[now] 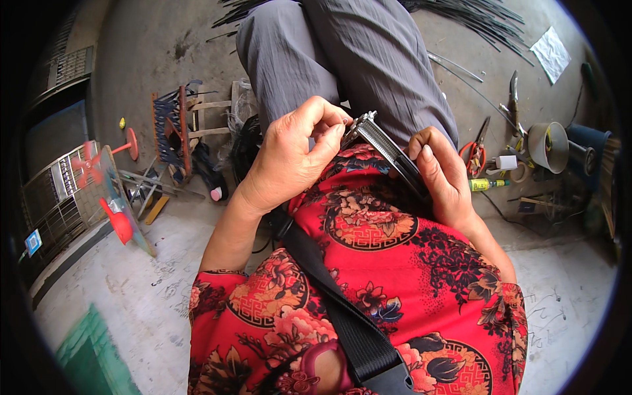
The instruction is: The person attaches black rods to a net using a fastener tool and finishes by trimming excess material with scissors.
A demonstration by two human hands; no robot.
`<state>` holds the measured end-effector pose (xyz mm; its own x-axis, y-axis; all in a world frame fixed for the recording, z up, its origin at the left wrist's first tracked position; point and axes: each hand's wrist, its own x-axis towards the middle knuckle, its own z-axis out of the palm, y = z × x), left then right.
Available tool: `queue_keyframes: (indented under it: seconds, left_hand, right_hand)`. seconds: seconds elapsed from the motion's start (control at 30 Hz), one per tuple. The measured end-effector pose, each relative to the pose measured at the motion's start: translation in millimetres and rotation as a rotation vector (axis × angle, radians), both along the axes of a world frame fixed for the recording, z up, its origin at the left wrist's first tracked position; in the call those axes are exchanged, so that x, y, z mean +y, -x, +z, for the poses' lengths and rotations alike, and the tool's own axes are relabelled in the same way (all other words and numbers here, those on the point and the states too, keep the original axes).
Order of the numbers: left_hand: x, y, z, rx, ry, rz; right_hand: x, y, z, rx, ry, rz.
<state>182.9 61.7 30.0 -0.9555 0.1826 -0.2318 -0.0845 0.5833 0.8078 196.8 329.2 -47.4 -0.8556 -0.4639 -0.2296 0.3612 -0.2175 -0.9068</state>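
Observation:
Above my lap, a narrow black strip with a ribbed silver face (pixel 382 144) slants down to the right. Silver metal pieces (pixel 361 122) sit at its upper left end. My right hand (pixel 442 172) grips the dark lower end, thumb on its side, most fingers curled out of sight. Thumb and forefinger of my left hand (pixel 296 150) pinch together right beside the metal end. Whatever lies between those fingertips is too small to make out.
Long black strips (pixel 471 20) lie on the floor ahead. To the right are orange-handled scissors (pixel 475 155), a grey bowl (pixel 548 146), a yellow-green tube (pixel 488 185) and a blue bucket (pixel 588 155). A wooden-framed stool (pixel 172 135) and a red-bladed fan (pixel 117 220) stand at left.

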Motion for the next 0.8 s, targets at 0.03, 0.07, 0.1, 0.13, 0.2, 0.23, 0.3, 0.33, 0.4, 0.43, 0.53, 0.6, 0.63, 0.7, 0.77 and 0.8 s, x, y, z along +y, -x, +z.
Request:
queue_keyframes:
  seconds: [0.03,0.07,0.1,0.13,0.2,0.23,0.3,0.33,0.4,0.43,0.53,0.6,0.63,0.7,0.77,0.8]
  left_hand:
    - [0.3,-0.7,-1.0,0.003,-0.005,0.005]
    - [0.5,-1.3,-2.0,-0.002,-0.022,0.016]
    - [0.4,-1.0,-2.5,-0.007,-0.039,0.025]
    - [0.6,-1.1,-2.4,-0.004,-0.042,0.027]
    - [0.7,-1.1,0.1,-0.002,-0.044,0.038]
    - [1.1,-0.2,1.1,0.001,-0.045,0.042]
    - [3.6,4.2,5.5,0.366,0.001,-0.109]
    - [8.1,2.7,12.2,0.38,-0.018,-0.134]
    - [23.4,5.5,9.6,0.567,0.09,-0.192]
    - [32.2,7.0,9.8,0.558,0.092,-0.214]
    - [42.4,2.5,-12.2,0.589,0.048,-0.238]
    - [42.8,-3.1,-15.4,0.588,0.066,-0.226]
    - [42.7,-4.3,-17.8,0.601,0.058,-0.213]
    - [36.2,-3.5,-9.7,0.621,0.047,-0.208]
    - [25.3,0.1,10.3,0.616,0.059,-0.192]
    - [23.6,0.5,12.7,0.621,0.053,-0.194]
  right_hand:
    - [1.2,0.7,0.5,0.004,0.0,0.0]
    - [2.0,1.8,2.0,-0.008,0.004,-0.002]
    - [2.7,3.3,2.9,-0.012,0.004,-0.003]
    - [3.6,4.9,3.6,-0.017,0.005,-0.004]
    - [6.3,9.0,4.3,0.002,-0.027,0.005]
    - [4.5,10.6,5.9,0.006,-0.03,0.006]
    - [3.3,15.3,13.9,0.03,-0.084,0.017]
    - [4.9,18.7,19.1,0.056,-0.144,0.044]
    - [-6.1,20.2,30.7,0.179,-0.113,0.034]
    - [-5.8,25.8,36.5,0.24,-0.147,0.08]
    - [-14.1,25.2,36.7,0.258,-0.174,0.047]
    - [-16.3,27.4,36.2,0.389,-0.242,-0.013]
    - [-15.8,26.9,37.4,0.388,-0.273,-0.018]
    - [-21.9,26.7,48.5,0.391,-0.306,-0.033]
    - [-35.4,27.4,66.0,0.305,-0.24,-0.093]
    - [-37.6,26.7,68.4,0.309,-0.246,-0.096]
